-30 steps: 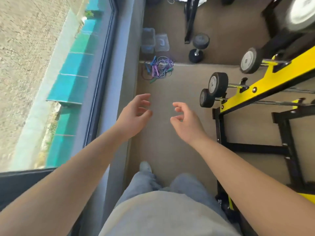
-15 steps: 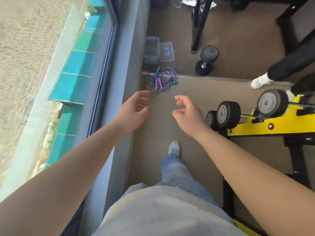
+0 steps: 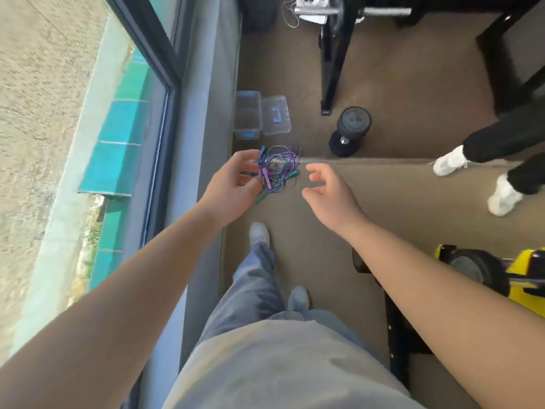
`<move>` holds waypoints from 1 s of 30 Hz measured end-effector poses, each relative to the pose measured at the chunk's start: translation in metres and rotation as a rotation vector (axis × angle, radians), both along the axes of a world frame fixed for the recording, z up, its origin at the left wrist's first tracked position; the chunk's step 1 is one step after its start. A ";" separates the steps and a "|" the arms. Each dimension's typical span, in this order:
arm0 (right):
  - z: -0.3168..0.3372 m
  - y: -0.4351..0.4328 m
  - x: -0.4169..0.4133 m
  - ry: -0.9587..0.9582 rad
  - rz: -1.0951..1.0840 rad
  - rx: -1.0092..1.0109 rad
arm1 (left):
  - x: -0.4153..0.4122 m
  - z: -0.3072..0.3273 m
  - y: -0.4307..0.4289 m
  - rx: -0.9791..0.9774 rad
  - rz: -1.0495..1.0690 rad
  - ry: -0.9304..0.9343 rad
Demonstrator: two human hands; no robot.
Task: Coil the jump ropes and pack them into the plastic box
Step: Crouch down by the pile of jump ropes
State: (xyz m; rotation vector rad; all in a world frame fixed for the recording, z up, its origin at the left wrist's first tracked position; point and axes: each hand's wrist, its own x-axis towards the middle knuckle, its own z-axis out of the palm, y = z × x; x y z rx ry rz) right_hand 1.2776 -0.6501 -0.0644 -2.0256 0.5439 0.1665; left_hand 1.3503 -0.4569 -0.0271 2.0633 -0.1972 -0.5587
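Tan matting (image 3: 368,202) covers the near floor of a gym room, meeting darker brown carpet (image 3: 398,84) along its far edge, with a tall window (image 3: 97,143) and grey sill running down the left side. One tangled heap of jump ropes (image 3: 280,169) lies at the mat's far left corner; blue, purple and green handles show, but the number of ropes cannot be told. One clear plastic box (image 3: 247,115) with blue trim stands open on the carpet just beyond that corner, against the wall, and its one lid (image 3: 276,115) lies flat just beside it on the right. One black dumbbell (image 3: 349,131) rests on the carpet at the mat's far edge, well to the right of the lid. Two hands reach forward, apart and empty: the left hand (image 3: 233,187) with fingers loosely curled, overlapping the heap's left side in view, the right hand (image 3: 330,193) with fingers relaxed and spread, to the heap's right. Two grey shoes of the wearer stand on the mat. Another person's two white shoes (image 3: 448,163) stand at the mat's far right. One yellow rack (image 3: 528,273) sits at the right edge.
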 end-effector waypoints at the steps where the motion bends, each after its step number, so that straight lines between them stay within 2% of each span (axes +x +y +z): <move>1: -0.003 -0.009 0.017 0.011 -0.026 -0.004 | 0.023 -0.004 -0.009 -0.007 -0.010 0.009; 8: -0.010 -0.057 0.137 0.031 -0.174 -0.044 | 0.178 -0.029 -0.068 0.023 -0.151 0.043; 13: -0.004 -0.095 0.188 0.049 -0.229 -0.058 | 0.250 -0.027 -0.116 0.050 -0.308 0.042; 22: -0.016 -0.195 0.248 0.059 -0.321 -0.068 | 0.318 -0.041 -0.216 0.054 -0.367 0.055; 30: -0.044 -0.332 0.289 0.100 -0.231 -0.051 | 0.348 -0.063 -0.341 0.062 -0.228 0.108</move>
